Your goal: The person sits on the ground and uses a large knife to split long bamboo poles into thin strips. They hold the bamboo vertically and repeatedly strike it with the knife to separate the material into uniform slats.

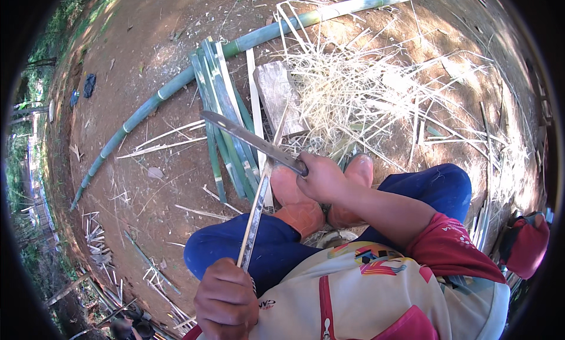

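My left hand (226, 304) is closed around the near end of a thin bamboo strip (254, 213), which runs up across my knee. My right hand (321, 178) grips the handle of a long knife (247, 138), its blade crossing the strip's far end above split green slats (226, 125) and pale shavings (359, 95) on the dirt ground (135, 175).

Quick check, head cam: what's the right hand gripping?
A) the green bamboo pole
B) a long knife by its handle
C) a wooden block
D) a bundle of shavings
B: the right hand is closed on the handle of the long knife, whose blade crosses the thin bamboo strip held by the left hand; the green bamboo pole lies untouched on the dirt.
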The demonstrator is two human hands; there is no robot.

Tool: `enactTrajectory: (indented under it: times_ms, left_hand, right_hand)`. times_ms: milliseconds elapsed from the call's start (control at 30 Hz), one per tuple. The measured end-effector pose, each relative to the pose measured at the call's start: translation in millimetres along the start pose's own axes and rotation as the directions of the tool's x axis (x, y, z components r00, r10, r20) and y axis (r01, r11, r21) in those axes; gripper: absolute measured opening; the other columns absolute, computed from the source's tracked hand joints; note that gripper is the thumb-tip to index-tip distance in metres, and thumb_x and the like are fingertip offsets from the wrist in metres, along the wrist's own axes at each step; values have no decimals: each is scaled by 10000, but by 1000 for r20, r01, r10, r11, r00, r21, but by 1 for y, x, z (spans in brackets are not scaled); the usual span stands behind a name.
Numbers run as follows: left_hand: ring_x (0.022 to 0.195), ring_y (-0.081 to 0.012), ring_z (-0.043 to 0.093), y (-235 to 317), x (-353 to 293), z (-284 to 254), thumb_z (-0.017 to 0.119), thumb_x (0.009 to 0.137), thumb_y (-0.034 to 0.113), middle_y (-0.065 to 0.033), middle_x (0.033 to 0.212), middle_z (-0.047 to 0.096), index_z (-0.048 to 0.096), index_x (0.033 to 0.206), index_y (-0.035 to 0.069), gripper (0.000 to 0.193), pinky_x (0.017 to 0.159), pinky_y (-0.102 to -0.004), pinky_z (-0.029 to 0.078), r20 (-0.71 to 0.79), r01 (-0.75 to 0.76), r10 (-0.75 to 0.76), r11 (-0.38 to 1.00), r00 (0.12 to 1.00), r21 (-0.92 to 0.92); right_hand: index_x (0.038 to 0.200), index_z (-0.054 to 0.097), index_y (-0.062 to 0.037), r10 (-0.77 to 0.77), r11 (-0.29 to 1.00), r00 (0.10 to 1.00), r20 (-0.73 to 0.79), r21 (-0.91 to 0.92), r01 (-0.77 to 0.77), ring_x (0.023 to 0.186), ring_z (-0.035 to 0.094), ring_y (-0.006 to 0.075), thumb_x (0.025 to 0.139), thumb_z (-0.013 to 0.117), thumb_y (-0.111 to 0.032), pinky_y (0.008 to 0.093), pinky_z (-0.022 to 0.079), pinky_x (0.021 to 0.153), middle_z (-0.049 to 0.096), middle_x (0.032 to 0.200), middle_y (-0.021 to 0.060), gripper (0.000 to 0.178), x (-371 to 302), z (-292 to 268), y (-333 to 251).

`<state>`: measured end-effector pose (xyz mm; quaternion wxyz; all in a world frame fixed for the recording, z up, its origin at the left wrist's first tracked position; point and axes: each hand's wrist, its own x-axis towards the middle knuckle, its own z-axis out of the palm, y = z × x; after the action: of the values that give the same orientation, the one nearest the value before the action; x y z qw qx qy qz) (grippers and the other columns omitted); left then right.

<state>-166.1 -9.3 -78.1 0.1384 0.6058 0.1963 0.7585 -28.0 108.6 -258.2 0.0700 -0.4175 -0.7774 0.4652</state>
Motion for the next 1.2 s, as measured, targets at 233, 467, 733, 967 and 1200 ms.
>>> enactTrajectory:
  times_ms: [233, 467, 733, 967, 1200]
  left_hand:
    - [358, -88, 276, -3, 0, 0, 587, 905, 214, 43, 479, 352, 421, 656, 158, 304, 411, -286, 203, -25, -22, 23, 999, 999, 23]
    - [363, -80, 283, -3, -4, -2, 587, 965, 257, 42, 501, 378, 431, 675, 161, 344, 405, -277, 214, -21, -43, 44, 998, 999, 41]
    - [343, -9, 330, 1, -8, -3, 598, 795, 114, 99, 447, 363, 432, 606, 192, 263, 403, -203, 212, -113, -1, 13, 994, 994, 108]
    - [361, -66, 243, 2, -1, -1, 599, 967, 252, 49, 483, 348, 419, 656, 156, 372, 404, -275, 189, -41, 34, -32, 998, 999, 44]
    - [332, -8, 333, 6, -6, -15, 596, 767, 42, 95, 439, 369, 441, 597, 192, 276, 361, -210, 190, -21, 8, -7, 1000, 1000, 16]
  right_hand:
    - [978, 587, -17, 45, 999, 997, -67, -20, -46, 861, 664, 440, 809, 640, -147, 532, 524, 778, 664, 882, 246, 220, 26, 10, 23]
    - [1014, 612, -32, 140, 990, 989, -49, -22, -141, 907, 670, 425, 809, 651, -159, 516, 532, 816, 681, 932, 220, 244, 41, 9, 23]
    - [1052, 630, -34, 232, 970, 973, -8, -69, -232, 959, 681, 392, 827, 646, -183, 488, 543, 845, 695, 1009, 214, 270, 69, 13, 46]
    - [1065, 640, -30, 286, 953, 958, -15, -97, -286, 984, 682, 375, 824, 652, -174, 468, 540, 863, 697, 1011, 216, 281, 96, 17, 67]
    - [1113, 666, -29, 342, 933, 940, 11, -123, -338, 1005, 687, 380, 820, 626, -150, 447, 543, 890, 713, 1032, 216, 319, 125, 20, 75]
